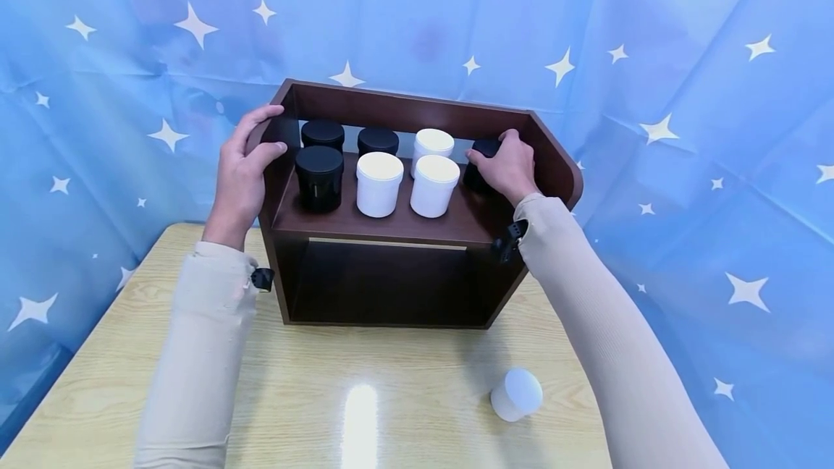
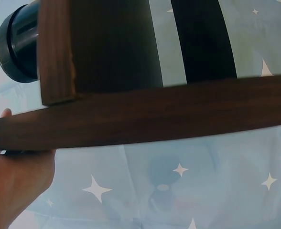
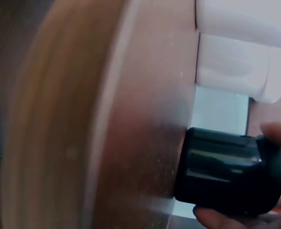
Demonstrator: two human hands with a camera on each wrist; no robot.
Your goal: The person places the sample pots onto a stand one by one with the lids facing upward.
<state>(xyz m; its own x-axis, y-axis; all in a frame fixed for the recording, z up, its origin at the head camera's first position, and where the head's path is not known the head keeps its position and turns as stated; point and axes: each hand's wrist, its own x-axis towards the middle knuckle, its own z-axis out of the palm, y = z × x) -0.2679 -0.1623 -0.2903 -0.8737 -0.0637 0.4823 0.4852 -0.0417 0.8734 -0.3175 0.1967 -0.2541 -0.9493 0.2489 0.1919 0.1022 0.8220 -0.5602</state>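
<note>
A dark brown two-tier wooden shelf (image 1: 368, 231) stands on the table, jars with lids along its upper board. My right hand (image 1: 511, 165) grips a black jar (image 3: 226, 174) at the right end of that board; in the right wrist view fingers lie on both sides of it and its base is right at the board. At the opposite end, my left hand (image 1: 239, 172) holds the shelf's left side panel (image 2: 145, 119), thumb and fingers over its edge. Beside the held jar are two white jars (image 1: 434, 187), one behind the other.
Another white jar (image 1: 376, 187) and several black jars (image 1: 319, 179) fill the upper board's left half. A lone white jar (image 1: 517, 394) is on the light wooden table (image 1: 293, 396), at the front right. Behind hangs a blue star-patterned cloth (image 1: 423, 27).
</note>
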